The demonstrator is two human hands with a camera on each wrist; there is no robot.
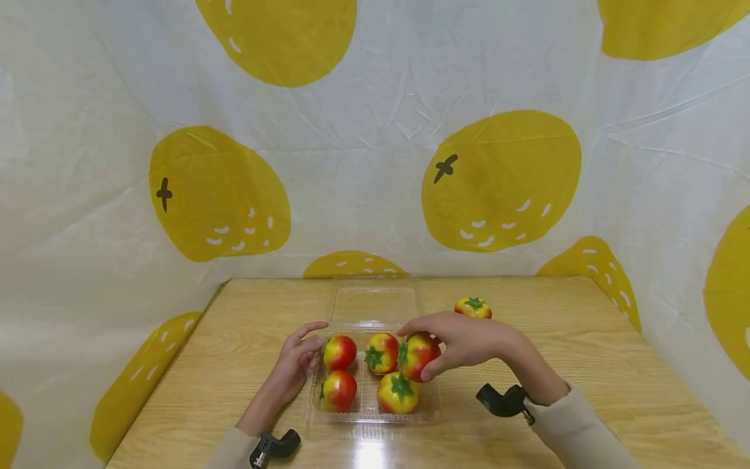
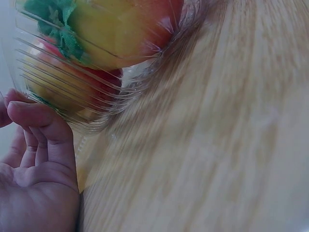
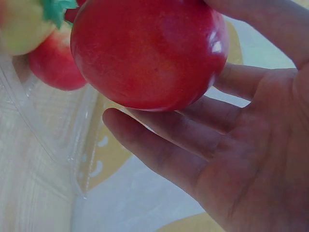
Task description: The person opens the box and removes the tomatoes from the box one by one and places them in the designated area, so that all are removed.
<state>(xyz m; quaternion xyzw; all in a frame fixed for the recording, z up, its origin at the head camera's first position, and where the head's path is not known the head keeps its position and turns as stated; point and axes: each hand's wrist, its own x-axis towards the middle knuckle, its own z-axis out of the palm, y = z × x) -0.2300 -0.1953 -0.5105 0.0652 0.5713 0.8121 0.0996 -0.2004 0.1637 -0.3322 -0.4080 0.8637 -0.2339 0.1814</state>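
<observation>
A: Your right hand (image 1: 469, 339) has something in it. What are you grasping?

B: A red-and-yellow fruit (image 1: 420, 357). Your thumb lies along its near side and your fingers curve round behind; its green leafy top faces left.

A: Where exactly do you have it?

B: Over the right side of the clear container (image 1: 364, 405), toward the back. Whether it touches the container floor or its neighbours, I cannot tell you.

A: And your left hand (image 1: 297, 359)?

B: It is at the container's left edge, near the back corner. Your thumb and forefinger come close together there with the other fingers bent, but I cannot tell whether you are pinching the rim or only touching it.

A: What sits in the container in front of you?

B: Four similar fruits. On your left are the back-left fruit (image 1: 340, 352) and, just in front of it, the front-left fruit (image 1: 338, 392). On the other side you have the back-right fruit (image 1: 383, 352), just beside the one in your grasp, and the front-right fruit (image 1: 398, 396), leafy top upward.

A: And around it?

B: The clear lid (image 1: 375, 305) lies open behind the container. Past your right hand, the loose fruit (image 1: 473, 306) rests on the wooden table (image 1: 263, 309), and a cloth (image 1: 363, 189) printed with big yellow fruit shapes hangs beyond.
</observation>
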